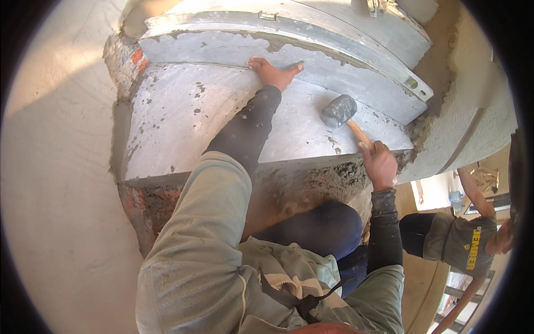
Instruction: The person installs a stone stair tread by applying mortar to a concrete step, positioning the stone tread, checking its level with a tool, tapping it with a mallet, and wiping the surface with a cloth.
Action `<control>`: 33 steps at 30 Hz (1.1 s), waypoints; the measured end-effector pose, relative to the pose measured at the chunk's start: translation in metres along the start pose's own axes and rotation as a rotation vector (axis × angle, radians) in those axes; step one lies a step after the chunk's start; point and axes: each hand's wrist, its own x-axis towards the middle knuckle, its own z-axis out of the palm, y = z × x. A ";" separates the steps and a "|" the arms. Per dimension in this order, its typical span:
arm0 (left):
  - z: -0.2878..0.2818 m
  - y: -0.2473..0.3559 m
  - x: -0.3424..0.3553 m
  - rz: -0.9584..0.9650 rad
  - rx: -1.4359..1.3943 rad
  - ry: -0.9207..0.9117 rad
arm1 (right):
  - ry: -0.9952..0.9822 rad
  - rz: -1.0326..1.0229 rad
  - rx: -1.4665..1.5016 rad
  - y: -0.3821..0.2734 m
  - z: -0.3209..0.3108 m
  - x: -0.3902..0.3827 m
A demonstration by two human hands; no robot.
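Observation:
My left hand [271, 72] presses against the lower part of an upright grey stone riser [200, 50], at its join with a pale, mortar-spattered stone tread [183, 106], its fingers and thumb spread. My right hand [380, 164] grips the wooden handle of a rubber mallet [339, 111] at the tread's front edge; the mallet's dark, dusty head is over the right part of the tread. A long metal spirit level [334, 36] runs along the top of the riser, with wet mortar smeared just below it.
Rough mortar and exposed brick [138, 60] border the step at left, beside a plastered wall [61, 167]; another wall [461, 122] curves along the right. More stone steps [384, 22] rise behind. A co-worker [459, 242] is at lower right, near a blue water bottle [456, 200].

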 end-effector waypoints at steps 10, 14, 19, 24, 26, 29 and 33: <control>-0.175 0.020 -0.187 0.446 -0.306 -1.033 | 0.260 -0.138 0.046 0.024 0.001 -0.035; -0.238 -0.031 -0.290 0.216 -0.237 -1.389 | 0.396 0.091 0.191 0.032 -0.028 -0.134; -0.213 -0.081 -0.352 0.405 -0.001 -1.372 | 0.007 0.560 0.142 0.108 -0.030 -0.333; -0.166 -0.055 -0.366 0.164 0.063 -1.658 | -0.031 0.803 0.657 0.068 -0.065 -0.406; -0.154 -0.044 -0.356 -0.029 0.006 -1.736 | 0.062 0.855 0.811 0.074 -0.056 -0.433; -0.124 0.032 -0.354 -0.206 -0.023 -1.861 | 0.312 1.026 0.853 0.065 -0.055 -0.483; -0.111 0.039 -0.354 -0.305 -0.075 -1.813 | 0.520 1.204 0.868 0.059 -0.024 -0.543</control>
